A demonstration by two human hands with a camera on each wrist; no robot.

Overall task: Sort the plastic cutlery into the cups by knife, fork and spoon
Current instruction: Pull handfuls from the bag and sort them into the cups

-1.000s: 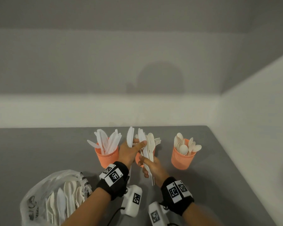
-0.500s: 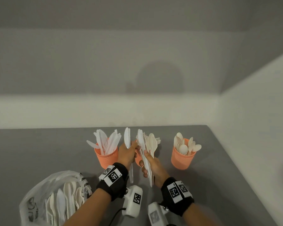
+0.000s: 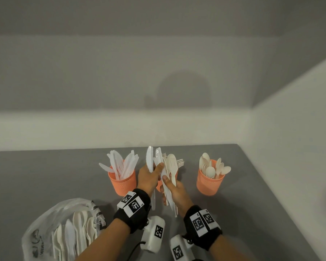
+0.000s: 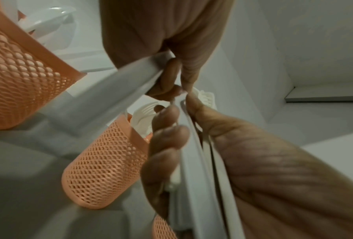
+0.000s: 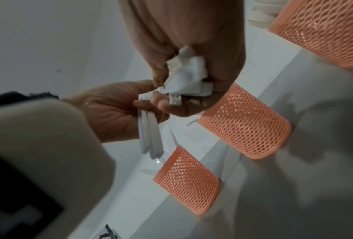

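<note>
Three orange mesh cups stand in a row on the grey table: the knife cup on the left, the fork cup mostly hidden behind my hands, and the spoon cup on the right. My left hand grips upright white knives in front of the fork cup, and its thumb reaches across to the bundle. My right hand grips a mixed bundle of knives and a cream spoon. In the right wrist view the bundle's handle ends stick out of my fist beside the left hand's knives.
A clear plastic bag with several more white and cream pieces lies at the front left. A pale wall closes the table's far side, and the table edge runs along the right. Bare grey tabletop lies left of the knife cup.
Half a second ago my left hand drew its knives a little away from the bundle. Now it is back against it, thumb on the bundle. The right hand has barely moved.
</note>
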